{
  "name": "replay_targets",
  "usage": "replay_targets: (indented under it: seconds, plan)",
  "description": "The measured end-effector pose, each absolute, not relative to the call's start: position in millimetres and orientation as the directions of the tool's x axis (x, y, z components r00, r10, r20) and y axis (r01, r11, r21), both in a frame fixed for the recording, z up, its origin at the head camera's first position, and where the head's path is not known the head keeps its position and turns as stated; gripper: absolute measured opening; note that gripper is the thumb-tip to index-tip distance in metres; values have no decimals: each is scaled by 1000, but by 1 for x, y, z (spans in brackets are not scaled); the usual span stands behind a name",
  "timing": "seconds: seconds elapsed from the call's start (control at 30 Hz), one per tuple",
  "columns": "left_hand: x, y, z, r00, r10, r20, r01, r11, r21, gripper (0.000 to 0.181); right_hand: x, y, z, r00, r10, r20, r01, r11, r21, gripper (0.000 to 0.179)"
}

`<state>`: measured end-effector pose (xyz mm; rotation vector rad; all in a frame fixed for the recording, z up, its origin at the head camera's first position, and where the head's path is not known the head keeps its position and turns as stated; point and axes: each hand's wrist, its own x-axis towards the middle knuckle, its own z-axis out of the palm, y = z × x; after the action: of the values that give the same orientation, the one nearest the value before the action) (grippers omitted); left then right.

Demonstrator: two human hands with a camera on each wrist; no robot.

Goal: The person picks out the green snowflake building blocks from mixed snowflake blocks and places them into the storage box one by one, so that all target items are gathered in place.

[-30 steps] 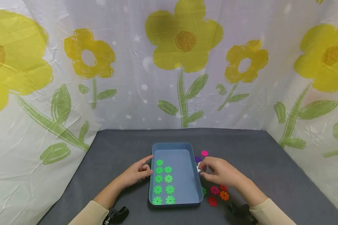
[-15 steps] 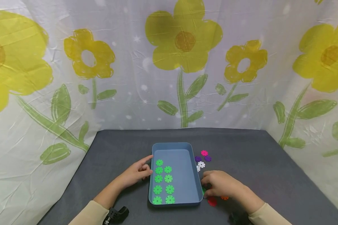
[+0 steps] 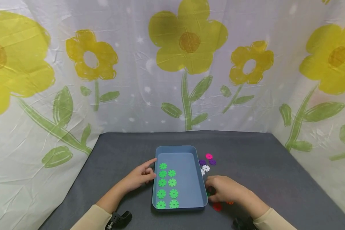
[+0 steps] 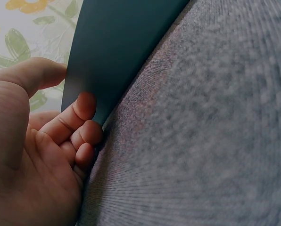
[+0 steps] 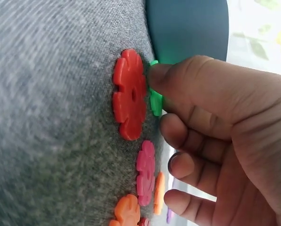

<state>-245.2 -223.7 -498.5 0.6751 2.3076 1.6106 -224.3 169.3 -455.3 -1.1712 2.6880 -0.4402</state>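
My left hand (image 3: 139,174) rests against the left wall of the blue tray (image 3: 184,150), its index finger straight at the rim. In the left wrist view, the other fingertips (image 4: 86,106) touch the outer wall. Beside the tray's right wall, my right hand (image 3: 225,188) pinches a green snowflake disc (image 5: 155,101), its thumb on the edge and much of the disc hidden behind the fingers. Inside the tray, several green snowflake discs (image 3: 172,182) lie in two columns on the left. A red disc (image 5: 130,94) lies on the cloth close to my right thumb.
Beyond my right hand lie white (image 3: 206,168), purple (image 3: 212,162) and bright pink (image 3: 209,156) discs. Pink (image 5: 145,173) and orange (image 5: 127,211) discs sit under or near that hand. A flowered curtain (image 3: 126,105) surrounds the grey-covered table (image 3: 126,140).
My right hand has moved from the white discs toward me, down to the green disc beside the tray, uncovering white and purple ones. The left hand and tray have stayed put.
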Motion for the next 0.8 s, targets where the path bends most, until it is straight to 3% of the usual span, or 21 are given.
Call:
replay_targets:
  seconds: [0.33, 0.8]
  plan:
    - [-246, -224, -499, -868, 494, 53, 224, 294, 929, 72, -226, 169, -454, -715, -699, -5, -670, 688, -278, 23]
    - [-247, -223, -499, -867, 496, 47, 216, 288, 933, 72, -231, 184, -426, -775, -622, 114, -623, 722, -300, 24]
